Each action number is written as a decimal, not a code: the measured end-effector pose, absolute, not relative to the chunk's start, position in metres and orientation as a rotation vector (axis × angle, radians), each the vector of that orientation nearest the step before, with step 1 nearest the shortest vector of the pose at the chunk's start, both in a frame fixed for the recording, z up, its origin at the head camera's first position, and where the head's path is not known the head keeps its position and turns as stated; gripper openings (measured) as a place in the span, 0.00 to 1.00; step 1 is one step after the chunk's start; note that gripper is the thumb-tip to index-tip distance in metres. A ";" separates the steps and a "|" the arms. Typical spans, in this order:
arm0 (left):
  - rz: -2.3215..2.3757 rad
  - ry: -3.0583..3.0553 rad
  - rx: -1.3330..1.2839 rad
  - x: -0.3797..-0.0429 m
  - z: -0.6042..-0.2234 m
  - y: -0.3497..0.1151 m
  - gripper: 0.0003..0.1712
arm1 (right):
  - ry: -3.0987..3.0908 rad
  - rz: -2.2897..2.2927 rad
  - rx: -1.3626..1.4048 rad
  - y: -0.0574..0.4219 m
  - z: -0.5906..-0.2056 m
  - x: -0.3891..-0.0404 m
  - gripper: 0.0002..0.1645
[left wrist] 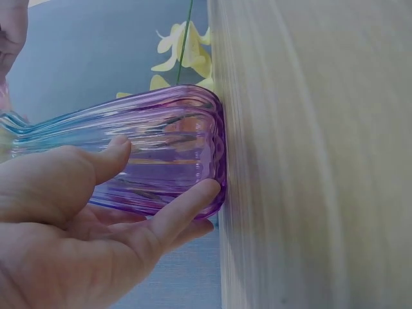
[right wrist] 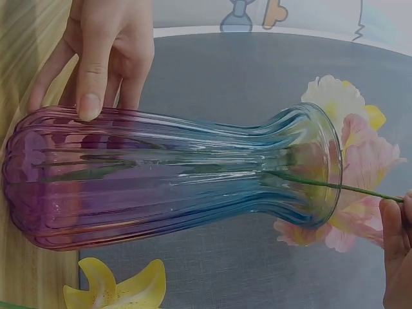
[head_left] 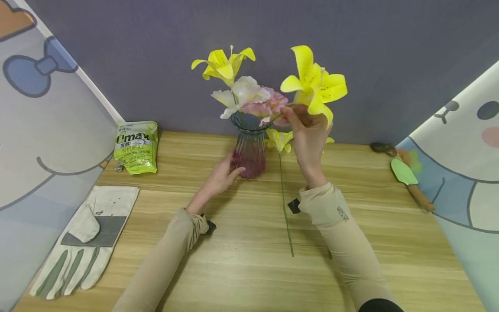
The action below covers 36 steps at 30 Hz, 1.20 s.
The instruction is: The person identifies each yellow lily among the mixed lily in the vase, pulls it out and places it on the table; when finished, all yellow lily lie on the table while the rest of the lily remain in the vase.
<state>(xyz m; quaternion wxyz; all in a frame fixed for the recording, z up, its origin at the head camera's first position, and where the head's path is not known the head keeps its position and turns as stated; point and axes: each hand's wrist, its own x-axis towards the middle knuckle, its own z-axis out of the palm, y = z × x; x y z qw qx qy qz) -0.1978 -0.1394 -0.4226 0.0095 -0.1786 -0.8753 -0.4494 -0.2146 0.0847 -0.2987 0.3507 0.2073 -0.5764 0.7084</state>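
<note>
A ribbed glass vase [head_left: 251,151], blue at the neck and purple at the base, stands upright on the table. My left hand [head_left: 220,175] holds its lower part, thumb [left wrist: 114,156] on one side and fingers around the other. In the vase are a yellow lily [head_left: 223,66], a white flower [head_left: 245,91] and pink flowers [head_left: 273,103]. My right hand [head_left: 309,141] pinches another yellow lily [head_left: 315,82] just below its bloom. Its green stem [right wrist: 364,190] runs through the vase mouth, and the stem's end shows inside the glass.
Another yellow lily [head_left: 280,139] lies on the table, stem toward me, with one more partly hidden behind my right arm. A fertilizer bag [head_left: 136,147] and a work glove [head_left: 87,238] are at left. A small trowel [head_left: 405,172] lies far right. A dark panel [head_left: 163,65] stands behind.
</note>
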 end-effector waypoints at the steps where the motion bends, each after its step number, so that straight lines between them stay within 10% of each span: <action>1: -1.407 -2.736 -0.555 -0.198 -0.423 -0.139 0.42 | -1.483 1.834 0.540 0.085 -0.299 -0.215 0.03; 36: -1.411 -2.738 -0.567 -0.198 -0.422 -0.140 0.40 | -1.208 2.054 0.376 0.116 -0.282 -0.216 0.04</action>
